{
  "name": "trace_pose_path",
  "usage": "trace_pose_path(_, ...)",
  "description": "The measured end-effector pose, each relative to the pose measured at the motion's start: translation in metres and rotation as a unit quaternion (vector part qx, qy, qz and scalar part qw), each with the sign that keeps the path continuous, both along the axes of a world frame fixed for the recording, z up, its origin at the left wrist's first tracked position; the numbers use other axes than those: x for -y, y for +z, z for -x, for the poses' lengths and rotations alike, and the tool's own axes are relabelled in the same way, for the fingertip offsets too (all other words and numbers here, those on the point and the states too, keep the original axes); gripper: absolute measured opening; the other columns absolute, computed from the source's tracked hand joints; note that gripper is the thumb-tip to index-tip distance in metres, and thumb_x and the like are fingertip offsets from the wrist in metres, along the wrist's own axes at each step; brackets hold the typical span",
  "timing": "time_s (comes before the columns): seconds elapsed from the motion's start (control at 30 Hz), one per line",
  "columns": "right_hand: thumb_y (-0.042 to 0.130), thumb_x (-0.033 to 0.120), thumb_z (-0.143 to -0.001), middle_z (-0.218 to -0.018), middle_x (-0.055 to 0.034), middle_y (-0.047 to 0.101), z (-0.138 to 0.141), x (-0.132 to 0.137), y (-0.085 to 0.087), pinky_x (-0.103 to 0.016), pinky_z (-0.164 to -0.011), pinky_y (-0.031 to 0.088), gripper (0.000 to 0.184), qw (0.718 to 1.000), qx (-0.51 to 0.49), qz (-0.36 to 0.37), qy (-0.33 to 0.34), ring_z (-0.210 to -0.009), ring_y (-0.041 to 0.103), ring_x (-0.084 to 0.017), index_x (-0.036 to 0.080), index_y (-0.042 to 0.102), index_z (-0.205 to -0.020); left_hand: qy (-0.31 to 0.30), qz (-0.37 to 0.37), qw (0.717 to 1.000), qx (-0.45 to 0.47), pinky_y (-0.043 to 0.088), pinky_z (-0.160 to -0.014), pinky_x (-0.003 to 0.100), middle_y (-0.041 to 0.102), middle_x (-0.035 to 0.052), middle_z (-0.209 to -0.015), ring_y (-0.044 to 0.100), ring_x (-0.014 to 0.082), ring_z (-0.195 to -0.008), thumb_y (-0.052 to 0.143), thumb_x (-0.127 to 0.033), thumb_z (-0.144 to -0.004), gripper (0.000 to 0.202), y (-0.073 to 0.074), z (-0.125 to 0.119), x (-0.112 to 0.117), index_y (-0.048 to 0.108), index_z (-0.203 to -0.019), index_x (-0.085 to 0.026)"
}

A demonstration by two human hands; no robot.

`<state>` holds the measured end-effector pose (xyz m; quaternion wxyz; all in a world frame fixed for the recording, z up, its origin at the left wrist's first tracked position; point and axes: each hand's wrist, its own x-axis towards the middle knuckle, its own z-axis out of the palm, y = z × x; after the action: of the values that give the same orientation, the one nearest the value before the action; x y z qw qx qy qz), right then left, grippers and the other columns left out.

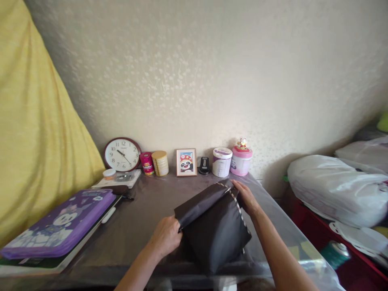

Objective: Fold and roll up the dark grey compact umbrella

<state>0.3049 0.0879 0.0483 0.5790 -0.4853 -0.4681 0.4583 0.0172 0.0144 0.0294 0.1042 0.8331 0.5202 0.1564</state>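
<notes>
A black fabric bag [216, 232] with a black-and-white cord [238, 204] along its right side is held at the front of the table. My left hand [168, 234] is closed round the bag's left edge, its fingertips hidden behind the fabric. At the upper right corner, my right hand [245, 196] grips the bag close to the cord, with some fingers out of sight behind it. The upper part of the fabric lies folded over, and the lower part hangs toward me, slightly creased.
Along the wall stand a clock [122, 154], a pink can [147, 163], a yellow can [160, 163], a framed panda picture [186, 162] and two tubs [222, 162]. A purple case [65, 222] lies left. White plastic bags [336, 190] sit beyond the table's [145, 210] right edge.
</notes>
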Motion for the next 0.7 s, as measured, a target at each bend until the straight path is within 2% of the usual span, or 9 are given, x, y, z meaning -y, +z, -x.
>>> trace_pose_path(0.07,0.052,0.049,-0.075,-0.093,-0.0053,0.068,-0.002,-0.003,0.0,-0.032,-0.081,0.043,0.036,0.995,0.084,-0.035,-0.047,-0.095,0.059,-0.022,0.018,0.063,-0.089,-0.004,-0.025,0.999,-0.039,0.043,-0.075,0.029,0.063,0.0087,-0.1,0.06,0.0205,-0.088,0.043,-0.004,-0.068,0.036,-0.003,0.001,-0.002,0.062,-0.095,-0.019)
trace_pose_path(0.13,0.045,0.05,-0.079,-0.092,-0.0053,0.068,-0.002,-0.004,0.0,-0.032,-0.084,0.04,0.037,0.978,0.192,-0.063,-0.056,-0.095,0.058,-0.022,0.019,0.064,-0.085,-0.013,-0.037,0.997,-0.071,0.043,-0.075,0.029,0.062,0.0092,-0.1,0.059,0.0202,-0.088,0.042,-0.003,-0.069,0.036,-0.005,0.001,-0.002,0.062,-0.095,-0.019)
trace_pose_path(0.27,0.037,0.048,-0.084,-0.083,-0.0041,0.068,0.008,-0.004,-0.001,-0.029,-0.077,0.04,0.039,0.909,0.409,-0.078,-0.003,-0.082,0.061,-0.02,0.022,0.065,-0.08,-0.052,-0.064,0.992,-0.094,0.043,-0.077,0.031,0.06,0.0098,-0.103,0.057,0.0209,-0.092,0.04,0.0,-0.071,0.038,-0.006,-0.002,0.001,0.061,-0.098,-0.018)
trace_pose_path(0.37,0.034,0.045,-0.086,-0.077,-0.0052,0.068,0.017,-0.002,-0.003,-0.028,-0.07,0.04,0.04,0.859,0.505,-0.078,0.029,-0.075,0.062,-0.02,0.022,0.065,-0.077,-0.067,-0.075,0.989,-0.106,0.043,-0.078,0.033,0.059,0.0097,-0.104,0.056,0.0215,-0.093,0.039,0.001,-0.071,0.04,-0.007,-0.004,0.003,0.06,-0.1,-0.018)
trace_pose_path(0.43,0.036,0.045,-0.085,-0.077,-0.0056,0.068,0.021,0.0,-0.004,-0.028,-0.069,0.04,0.039,0.84,0.535,-0.08,0.049,-0.076,0.062,-0.02,0.022,0.066,-0.077,-0.073,-0.077,0.987,-0.117,0.044,-0.077,0.034,0.06,0.0096,-0.101,0.056,0.0217,-0.091,0.039,0.002,-0.072,0.04,-0.007,-0.006,0.004,0.06,-0.099,-0.018)
trace_pose_path(0.53,0.046,0.045,-0.08,-0.086,-0.0045,0.069,0.024,0.001,-0.006,-0.029,-0.072,0.041,0.031,0.851,0.513,-0.081,0.082,-0.082,0.062,-0.021,0.024,0.067,-0.084,-0.086,-0.081,0.986,-0.12,0.044,-0.075,0.034,0.06,0.0097,-0.1,0.057,0.022,-0.088,0.038,0.0,-0.075,0.037,-0.009,-0.008,0.004,0.06,-0.097,-0.018)
trace_pose_path(0.7,0.063,0.035,-0.066,-0.088,-0.0044,0.068,0.027,-0.003,-0.007,-0.031,-0.075,0.044,0.031,0.915,0.392,-0.048,0.085,-0.081,0.061,-0.021,0.02,0.067,-0.093,-0.09,-0.076,0.987,-0.108,0.044,-0.075,0.033,0.061,0.0097,-0.099,0.058,0.0223,-0.089,0.039,-0.001,-0.074,0.034,-0.01,-0.007,0.003,0.059,-0.097,-0.018)
